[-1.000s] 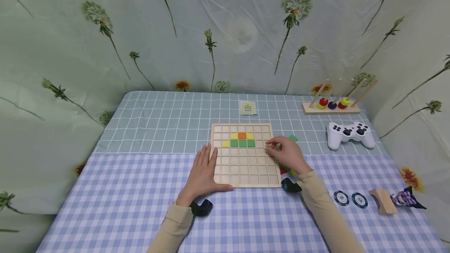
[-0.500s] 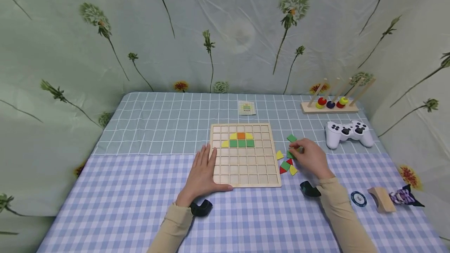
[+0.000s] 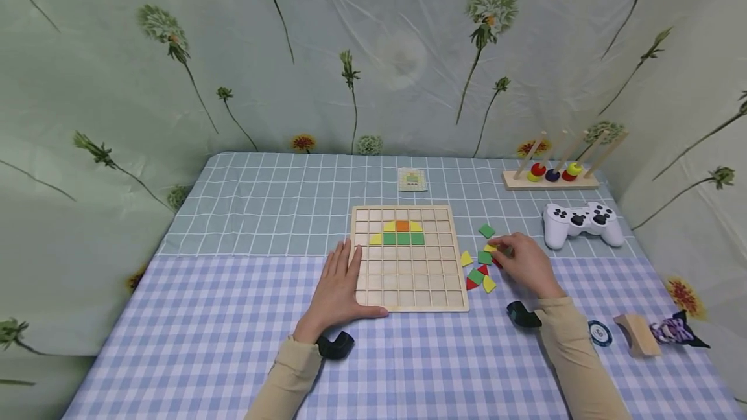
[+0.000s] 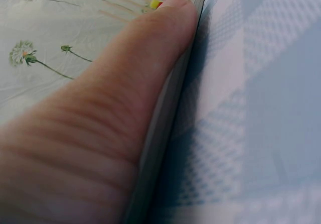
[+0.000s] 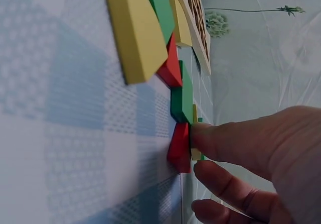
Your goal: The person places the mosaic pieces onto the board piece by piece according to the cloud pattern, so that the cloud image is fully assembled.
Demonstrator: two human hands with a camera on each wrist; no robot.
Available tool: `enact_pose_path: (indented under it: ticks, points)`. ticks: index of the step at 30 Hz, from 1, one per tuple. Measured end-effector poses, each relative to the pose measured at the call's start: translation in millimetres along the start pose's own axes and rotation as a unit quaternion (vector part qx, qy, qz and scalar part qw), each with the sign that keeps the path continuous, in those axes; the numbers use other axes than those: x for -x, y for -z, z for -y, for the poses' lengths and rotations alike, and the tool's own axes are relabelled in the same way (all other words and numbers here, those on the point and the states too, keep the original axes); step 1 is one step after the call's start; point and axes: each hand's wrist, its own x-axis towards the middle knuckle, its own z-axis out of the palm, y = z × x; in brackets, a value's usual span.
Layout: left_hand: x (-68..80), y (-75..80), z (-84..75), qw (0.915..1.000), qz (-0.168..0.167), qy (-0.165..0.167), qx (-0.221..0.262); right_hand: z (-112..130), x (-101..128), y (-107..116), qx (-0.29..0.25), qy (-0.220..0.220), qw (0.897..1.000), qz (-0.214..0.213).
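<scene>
The left hand [image 3: 337, 287] rests with straight fingers along the left side of the wooden grid board [image 3: 411, 277], its thumb [image 4: 170, 23] lying along the near edge. Several yellow and green tiles and one orange tile [image 3: 403, 226] sit in the upper squares of the board. Right of the board, the right hand [image 3: 525, 264] pinches a yellow tile [image 3: 489, 248] with thumb and index finger, low among the loose tiles. In the right wrist view a red triangular tile [image 5: 179, 148] and a green tile [image 5: 182, 93] lie right beside the thumb.
A small pattern card [image 3: 412, 179] lies behind the board. Farther right are a wooden peg stand [image 3: 551, 183] with coloured beads, a white game controller [image 3: 582, 222], a round chip [image 3: 600, 333], a wooden arch block [image 3: 639, 334] and a purple-and-black wrapped item [image 3: 677, 329].
The right hand has moved right, from the board's right edge to the loose tiles, uncovering several of them. It has then shifted slightly to the yellow tile. The left hand has stayed in place.
</scene>
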Motion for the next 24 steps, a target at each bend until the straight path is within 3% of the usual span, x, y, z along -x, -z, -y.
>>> enact_pose_path:
  ticks: [24]
  points:
    - [0.2, -0.3, -1.0, 0.9999, -0.013, -0.008, 0.001, 6, -7, 12, 0.014, -0.055, 0.997, 0.061]
